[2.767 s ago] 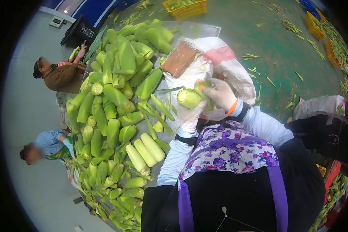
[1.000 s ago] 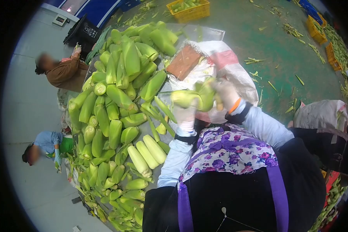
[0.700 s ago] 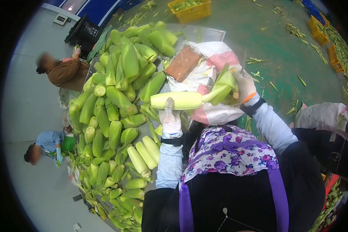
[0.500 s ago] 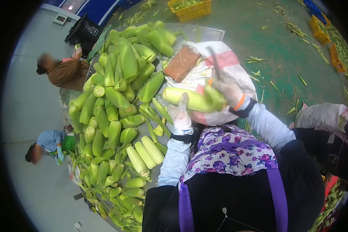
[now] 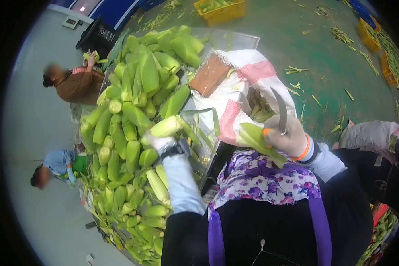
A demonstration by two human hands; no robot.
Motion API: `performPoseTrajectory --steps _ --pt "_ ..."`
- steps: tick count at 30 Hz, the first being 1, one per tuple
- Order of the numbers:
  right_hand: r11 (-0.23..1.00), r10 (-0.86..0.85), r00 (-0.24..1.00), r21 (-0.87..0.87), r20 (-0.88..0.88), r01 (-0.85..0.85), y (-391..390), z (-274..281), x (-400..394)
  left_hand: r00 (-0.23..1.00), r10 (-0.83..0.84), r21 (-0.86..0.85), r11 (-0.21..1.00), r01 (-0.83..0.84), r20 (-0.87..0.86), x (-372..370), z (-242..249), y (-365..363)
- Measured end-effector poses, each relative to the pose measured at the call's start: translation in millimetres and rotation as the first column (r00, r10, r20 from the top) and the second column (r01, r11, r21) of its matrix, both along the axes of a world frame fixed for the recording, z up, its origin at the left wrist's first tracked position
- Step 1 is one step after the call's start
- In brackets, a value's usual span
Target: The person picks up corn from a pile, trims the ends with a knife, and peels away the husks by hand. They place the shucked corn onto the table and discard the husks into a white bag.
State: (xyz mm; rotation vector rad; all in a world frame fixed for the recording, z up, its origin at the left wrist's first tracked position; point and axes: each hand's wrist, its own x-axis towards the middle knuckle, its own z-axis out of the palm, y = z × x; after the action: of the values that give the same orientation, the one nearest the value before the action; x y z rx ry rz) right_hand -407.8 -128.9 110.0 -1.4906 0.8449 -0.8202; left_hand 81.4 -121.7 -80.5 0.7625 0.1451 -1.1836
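A pale, peeled corn cob (image 5: 166,127) is in my left hand (image 5: 160,142), over the edge of the big pile of green corn (image 5: 135,113). My right hand (image 5: 286,135) grips a curved knife (image 5: 280,106), its blade pointing up and away, along with a piece of stripped green husk (image 5: 257,138). Below that hand lies the white and pink sack (image 5: 230,117), with loose husks in its opening. A reddish-brown block (image 5: 209,75) rests on the sack's far side. Peeled cobs (image 5: 157,186) lie near my left forearm.
Two people (image 5: 80,84) stand across the pile at the left, one holding corn. Yellow crates (image 5: 221,13) stand at the far side and right. Husk scraps are scattered on the green floor (image 5: 314,66). Another sack (image 5: 368,133) is at the right.
My left hand has carried the cob left, away from the sack to the pile. My right hand has moved right and nearer my body with the husk, which is now apart from the cob.
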Motion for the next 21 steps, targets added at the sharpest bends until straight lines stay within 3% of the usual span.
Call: performPoseTrajectory --steps 1,2,4,5,6,8,10,12,18,21 --pt "0.989 -0.089 0.995 0.113 -0.037 0.093 -10 -9 2 0.987 0.071 0.112 0.99 -0.088 0.144 -51 82 2" --pt "0.956 -0.154 0.984 0.239 -0.086 0.171 -14 -21 6 0.907 0.158 0.081 0.975 -0.205 0.39 -62 96 18" --pt "0.995 -0.099 0.964 -0.012 -0.246 0.1 -60 -89 20 0.966 0.059 -0.09 0.995 -0.037 0.25 -83 97 20" --pt "0.989 -0.097 0.941 -0.14 -0.324 0.053 -72 -108 26 0.943 0.033 -0.099 0.995 0.0 0.332 -103 98 19" --pt "0.964 -0.129 0.919 -0.265 -0.374 0.027 -73 -106 30 0.929 -0.082 -0.139 0.98 0.141 0.36 -119 97 19" --pt "0.868 -0.213 0.866 -0.494 -0.452 -0.044 -73 -98 47 0.79 -0.175 -0.173 0.927 0.333 0.587 -155 107 20" --pt "0.936 -0.027 0.936 -0.337 -0.35 -0.099 -60 -68 65 0.684 -0.357 -0.056 0.862 0.503 0.636 -175 119 29" --pt "0.941 0.148 0.965 -0.268 -0.219 -0.205 -54 -35 81 0.664 -0.426 -0.038 0.825 0.564 0.615 -191 129 33" --pt "0.936 0.191 0.971 -0.272 -0.145 -0.225 -45 -34 88 0.69 -0.38 -0.103 0.83 0.549 0.616 -202 125 40" --pt "0.933 0.142 0.961 -0.292 -0.238 -0.21 -41 -36 87 0.67 -0.368 -0.088 0.835 0.543 0.645 -201 128 44"
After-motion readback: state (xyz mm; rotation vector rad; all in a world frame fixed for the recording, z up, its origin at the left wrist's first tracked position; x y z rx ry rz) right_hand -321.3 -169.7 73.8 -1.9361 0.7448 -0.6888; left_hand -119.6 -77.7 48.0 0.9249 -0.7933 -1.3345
